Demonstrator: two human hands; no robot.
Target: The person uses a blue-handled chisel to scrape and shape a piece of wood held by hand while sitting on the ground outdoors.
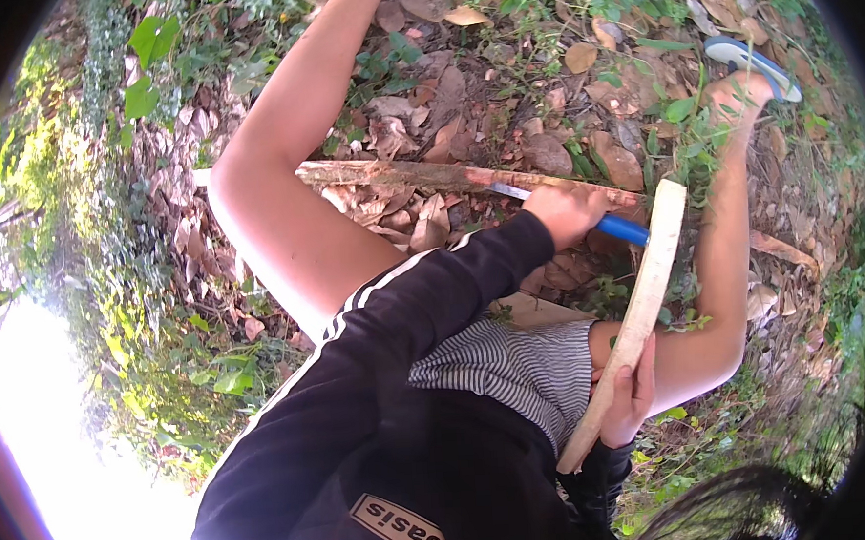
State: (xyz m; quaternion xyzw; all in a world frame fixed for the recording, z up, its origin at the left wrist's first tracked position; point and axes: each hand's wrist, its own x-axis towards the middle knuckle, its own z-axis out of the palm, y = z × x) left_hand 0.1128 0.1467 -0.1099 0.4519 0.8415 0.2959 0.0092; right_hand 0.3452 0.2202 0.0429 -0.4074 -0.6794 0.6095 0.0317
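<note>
My left hand [571, 214] is closed round a blue-handled tool [624, 230]. A narrow piece of its bright metal shows on the far side of my fist, pointing left; the kind of tool is unclear. This metal lies close to a long, rough strip of wood [388, 172] on the ground. My right hand [631, 396] grips a pale, squared wooden stick [640, 303] near its lower end. The stick slants up and to the right, its upper end standing beside the tip of the blue handle.
My bent legs spread to both sides, the left knee [242, 177] lying across the wood strip. A sandal [749, 66] is on my right foot. Dry brown leaves [430, 221] and green plants [156, 40] cover the ground. Another piece of wood [784, 251] lies beyond my right leg.
</note>
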